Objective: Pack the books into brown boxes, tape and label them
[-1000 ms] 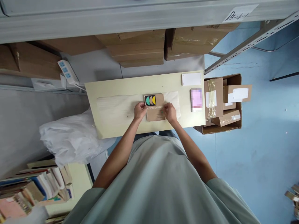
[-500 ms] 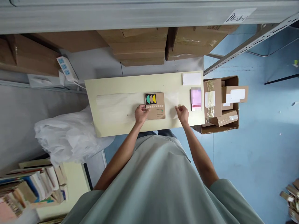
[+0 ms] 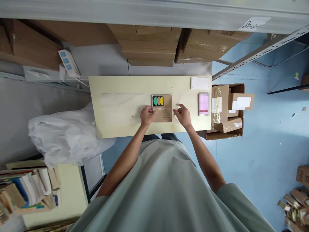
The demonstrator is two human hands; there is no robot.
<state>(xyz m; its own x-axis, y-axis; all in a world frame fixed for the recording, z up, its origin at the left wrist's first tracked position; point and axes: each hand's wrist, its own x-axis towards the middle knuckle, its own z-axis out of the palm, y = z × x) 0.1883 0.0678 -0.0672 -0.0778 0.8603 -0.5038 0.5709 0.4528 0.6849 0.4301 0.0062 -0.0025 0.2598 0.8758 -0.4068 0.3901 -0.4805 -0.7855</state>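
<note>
Grey metal shelving [image 3: 120,13] spans the view above a pale yellow bench [image 3: 145,83], with an open carton [image 3: 217,136] of boxes beside its right end and a bundle of white plastic [image 3: 70,141] near its left end. On the bench, a long pale sheet [image 3: 120,106] runs leftward from the book; its stretch beyond the book's right edge has just gone from view, which suggests that end is now folded in or tucked under. The left hand [image 3: 146,116] has its grip closed on the left edge of the brown-covered book [image 3: 161,111], which lies flat on the bench's middle, cover up. The right hand [image 3: 183,116] has come in beside the opposite edge, finger and thumb slightly apart; whether they pinch something thin, I cannot tell. Farther right lies a pink-faced rectangular item [image 3: 203,103].
</note>
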